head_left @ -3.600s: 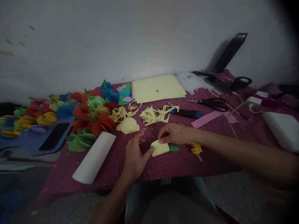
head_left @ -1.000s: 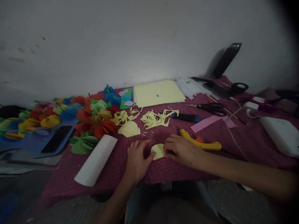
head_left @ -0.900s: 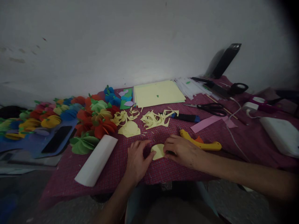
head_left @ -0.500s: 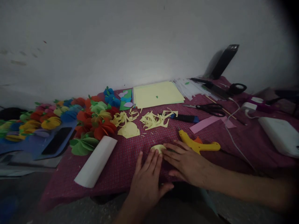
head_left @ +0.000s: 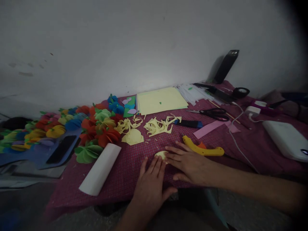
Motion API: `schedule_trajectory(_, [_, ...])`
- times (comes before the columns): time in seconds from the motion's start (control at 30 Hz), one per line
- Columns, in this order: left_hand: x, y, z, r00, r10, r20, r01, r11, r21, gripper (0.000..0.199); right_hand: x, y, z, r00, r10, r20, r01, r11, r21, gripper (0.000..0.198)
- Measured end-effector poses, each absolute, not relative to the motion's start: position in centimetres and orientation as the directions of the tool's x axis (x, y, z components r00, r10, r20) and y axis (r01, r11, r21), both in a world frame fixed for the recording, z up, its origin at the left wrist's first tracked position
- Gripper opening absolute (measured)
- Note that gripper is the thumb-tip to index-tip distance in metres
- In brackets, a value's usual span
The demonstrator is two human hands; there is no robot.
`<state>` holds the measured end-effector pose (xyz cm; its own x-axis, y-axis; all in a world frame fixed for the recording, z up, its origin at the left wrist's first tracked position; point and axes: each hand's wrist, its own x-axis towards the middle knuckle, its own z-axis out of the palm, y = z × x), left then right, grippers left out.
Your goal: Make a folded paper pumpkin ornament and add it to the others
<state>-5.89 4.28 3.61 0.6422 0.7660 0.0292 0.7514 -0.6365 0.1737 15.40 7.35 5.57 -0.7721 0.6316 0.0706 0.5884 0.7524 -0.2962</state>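
The small yellow paper (head_left: 159, 155) lies on the surface (head_left: 127, 175), just left of the glue gun (head_left: 203, 150). The left hand (head_left: 151, 189) lies flat, thumb out, and the right hand (head_left: 191, 165) has its fingers spread, both touching the paper, maybe to press it flat. Scissors (head_left: 214, 113) sit behind the glue gun, perhaps for easy reach.

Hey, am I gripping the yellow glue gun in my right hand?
No: your right hand rests flat, fingers spread at the pale yellow paper, while the glue gun lies on the tablecloth.
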Motion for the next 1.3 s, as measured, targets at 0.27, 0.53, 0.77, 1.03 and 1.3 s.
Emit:
schedule_trajectory(0.27, [-5.6,4.9,4.1,0.639,0.768,0.049,0.744,-0.633,0.213,0.068,15.9,7.5,5.8,-0.782,0.619,0.071,0.567,0.754,-0.33,0.057])
schedule_trajectory(0.53, [-5.5,5.3,3.9,0.673,0.738,0.057,0.717,-0.669,0.197,0.069,15.6,7.9,6.0,-0.787,0.614,0.051,0.569,0.756,-0.325,0.05])
schedule_trajectory(0.77, [-5.8,5.3,4.4,0.7,0.711,0.057,0.691,-0.696,0.195,0.079,16.0,7.9,6.8,-0.794,0.605,0.06,0.551,0.758,-0.35,0.052])
schedule_trajectory(1.03, [-7.5,5.2,5.6,0.64,0.765,0.072,0.751,-0.642,0.156,0.066,17.0,8.8,7.1,-0.696,0.702,0.155,0.651,0.707,-0.276,0.035])
schedule_trajectory(1.3, [-6.6,5.7,4.2,0.724,0.688,0.046,0.671,-0.719,0.182,0.08,15.6,8.6,6.6,-0.772,0.629,0.09,0.569,0.747,-0.343,0.038])
